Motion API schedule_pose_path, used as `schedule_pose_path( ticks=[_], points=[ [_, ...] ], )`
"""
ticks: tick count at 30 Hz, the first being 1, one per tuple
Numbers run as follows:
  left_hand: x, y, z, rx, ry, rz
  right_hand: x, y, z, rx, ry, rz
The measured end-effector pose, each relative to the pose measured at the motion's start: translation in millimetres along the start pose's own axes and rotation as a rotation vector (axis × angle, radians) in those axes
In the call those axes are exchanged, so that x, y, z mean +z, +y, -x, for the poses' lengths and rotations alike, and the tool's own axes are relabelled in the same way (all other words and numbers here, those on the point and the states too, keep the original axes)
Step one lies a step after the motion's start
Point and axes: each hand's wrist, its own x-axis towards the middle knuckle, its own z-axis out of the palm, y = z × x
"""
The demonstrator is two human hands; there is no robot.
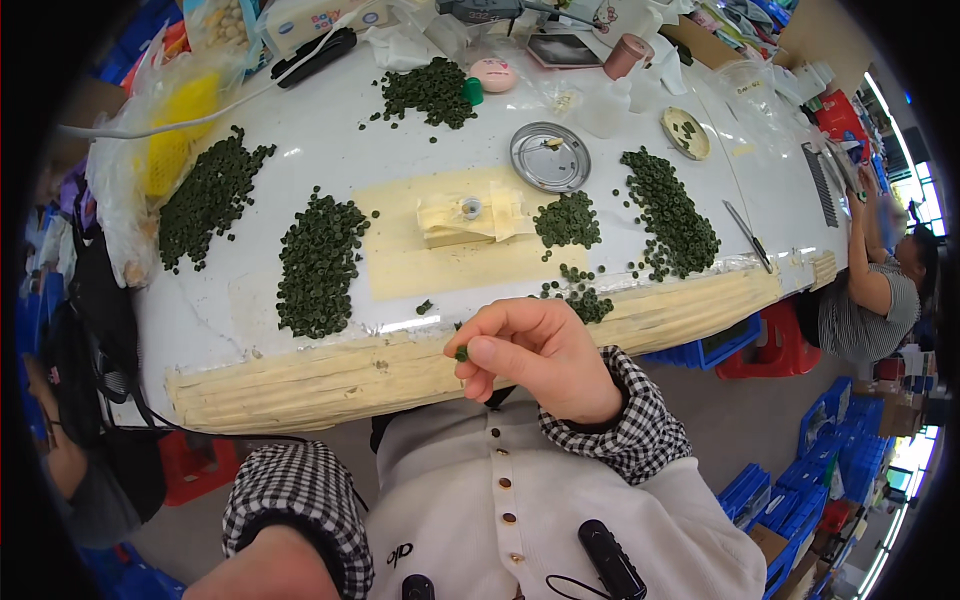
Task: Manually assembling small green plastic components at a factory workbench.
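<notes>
Above the table's near edge, my right hand (540, 360) pinches a small dark green piece (461, 353) between thumb and fingertips. My left hand (265, 572) is low at the bottom left, below its black-and-white checked sleeve; its fingers are out of the picture. Beyond my right hand, a small block wrapped in cream tape (470, 215) carries a round metal part on top. Piles of similar green pieces lie around it: a large one on the left (318, 262), a small one (568, 220) just right of the block, and a long one (668, 215) farther right.
A round metal tin lid (551, 180) and a cream dish (686, 150) stand beyond the piles. Tweezers or a thin knife (748, 238) lie at right. Cream padding (270, 395) covers the table's front edge. Another person (880, 295) works at far right, near a red stool (775, 345).
</notes>
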Motion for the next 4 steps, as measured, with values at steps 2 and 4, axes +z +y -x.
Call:
schedule_pose_path(
  ticks=[2, 4],
  points=[
    [-3.3, 3.6, 12.7, -0.167, 0.211, -0.163, 2.8, 0.5, -0.7, -0.058, -0.019, 0.014],
    [-10.6, 8.0, 25.7, -0.24, 0.326, -0.247, 1.3, 3.8, -3.1, -0.095, 0.004, 0.082]
  ],
)
